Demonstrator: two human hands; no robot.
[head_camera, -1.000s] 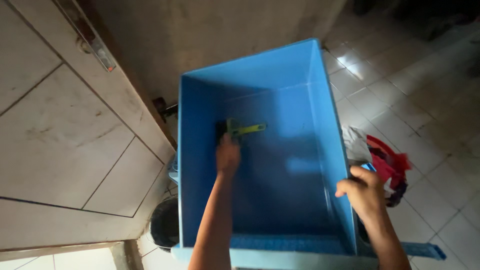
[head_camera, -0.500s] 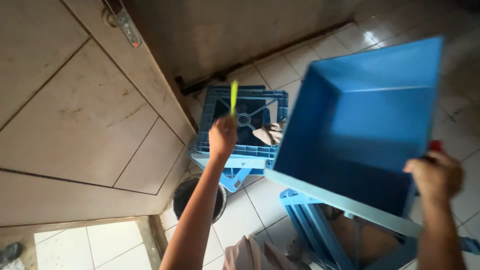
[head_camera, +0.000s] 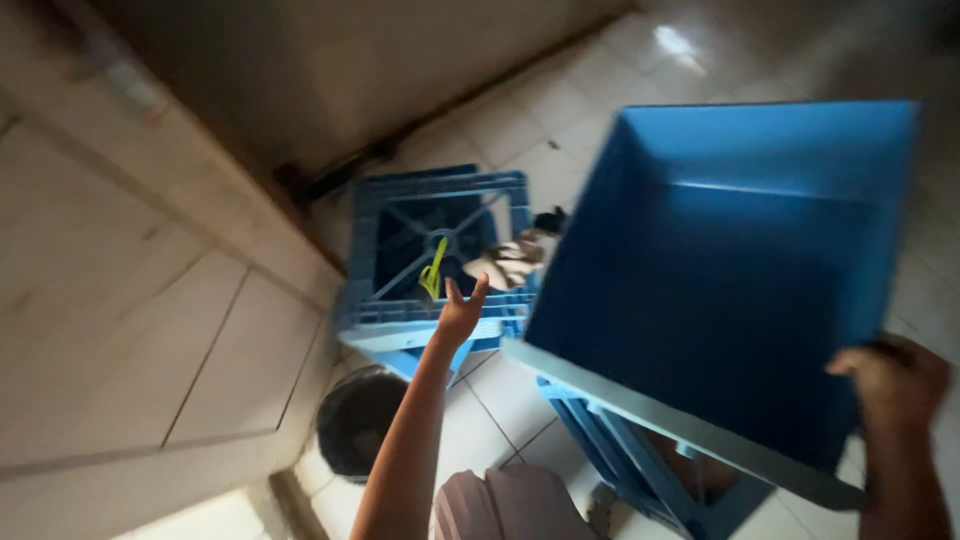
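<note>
Behind blue bin (head_camera: 730, 290), crate (head_camera: 400, 300) half-hidden

Left hand (head_camera: 461, 312) just left of the frame's centre, raised at the end of a bare forearm that runs up from the bottom edge. Palm turned away, fingers spread and pointing upward, thumb out to the right, nothing between them. Right hand (head_camera: 890, 375) at the lower right of the frame, fingers curled over and clamped tight, knuckles toward the camera. Right wrist and forearm dropping straight down to the bottom right corner. Both arms bare, well apart.
</note>
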